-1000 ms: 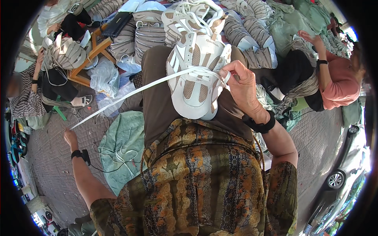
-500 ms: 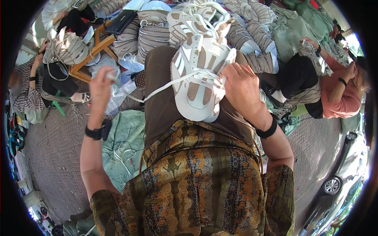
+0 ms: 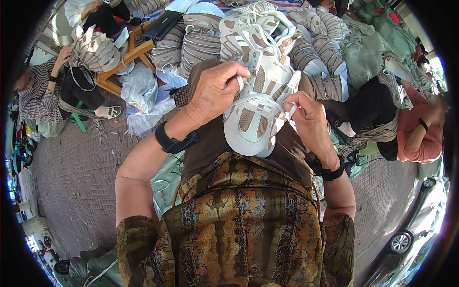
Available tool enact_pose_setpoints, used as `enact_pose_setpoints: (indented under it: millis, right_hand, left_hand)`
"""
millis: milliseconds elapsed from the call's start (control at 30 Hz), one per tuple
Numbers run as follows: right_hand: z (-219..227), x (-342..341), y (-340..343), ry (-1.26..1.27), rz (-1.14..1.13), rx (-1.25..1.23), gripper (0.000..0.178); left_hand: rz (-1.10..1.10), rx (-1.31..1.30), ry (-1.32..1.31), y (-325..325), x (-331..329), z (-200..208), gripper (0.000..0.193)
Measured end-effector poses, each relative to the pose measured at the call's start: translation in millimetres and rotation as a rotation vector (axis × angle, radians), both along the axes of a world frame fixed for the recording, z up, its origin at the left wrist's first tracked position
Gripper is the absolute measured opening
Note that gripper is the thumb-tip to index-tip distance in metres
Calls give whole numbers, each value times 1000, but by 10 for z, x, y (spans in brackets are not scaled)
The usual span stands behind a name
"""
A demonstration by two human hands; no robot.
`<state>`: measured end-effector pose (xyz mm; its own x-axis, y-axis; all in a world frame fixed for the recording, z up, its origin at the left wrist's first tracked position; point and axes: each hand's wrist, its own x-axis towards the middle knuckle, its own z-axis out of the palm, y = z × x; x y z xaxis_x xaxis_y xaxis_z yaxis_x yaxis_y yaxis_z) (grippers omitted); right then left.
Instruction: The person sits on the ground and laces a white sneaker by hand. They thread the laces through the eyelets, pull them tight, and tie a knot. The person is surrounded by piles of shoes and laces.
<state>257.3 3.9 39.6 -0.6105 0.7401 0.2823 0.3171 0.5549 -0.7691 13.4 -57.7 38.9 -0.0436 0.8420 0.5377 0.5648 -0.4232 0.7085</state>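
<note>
A white and beige sneaker (image 3: 247,136) rests on my lap, toe toward me, tongue pointing away. White shoelace (image 3: 258,99) crosses its lower eyelets. My left hand (image 3: 215,91) is closed over the left eyelet row, with a bit of white lace showing at its fingertips. At the right eyelet row, my right hand (image 3: 313,122) pinches a piece of lace between thumb and fingers. My left fingers partly hide the sneaker's left side. Just beyond it lies a pile of similar shoes with loose laces (image 3: 258,24).
Bundles of stacked beige shoe uppers (image 3: 203,48) lie beyond my knees, near a wooden frame (image 3: 136,52) and clear plastic bags (image 3: 138,88). People sit at left (image 3: 36,93) and right (image 3: 420,126). A parked car (image 3: 411,229) stands at far right.
My left hand has come from far out on the left, where it held the lace stretched, in to the sneaker's left eyelets. My right hand stays at the right eyelet edge, its fingers shifted.
</note>
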Motion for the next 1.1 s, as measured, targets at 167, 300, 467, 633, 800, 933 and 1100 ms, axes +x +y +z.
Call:
enact_pose_setpoints:
  millis: [167, 300, 467, 633, 800, 933, 1100]
  right_hand:
    - [-16, 15, 12, 0, 13, -18, 14]
    - [9, 11, 12, -15, 14, -34, 15]
    - [18, 21, 25, -12, 29, -37, 15]
    - [-11, -1, 106, -106, 6, 19, 3]
    - [120, 18, 87, -91, 84, 21, 4]
    - [127, 195, 204, -100, 60, 54, 7]
    - [388, 160, 301, -127, 63, 316, 16]
  left_hand:
    - [14, 43, 125, -6, 28, 60, 24]
    - [-1, 202, 328, 30, 35, 48, 27]
    - [-48, 82, 329, 55, 3, 75, 32]
    - [-147, -347, 235, 193, -49, 347, 32]
    - [-270, -366, 435, 290, -141, 403, 36]
    - [-302, -355, 596, 318, -342, 611, 37]
    - [-410, 2, 855, 447, -248, 722, 39]
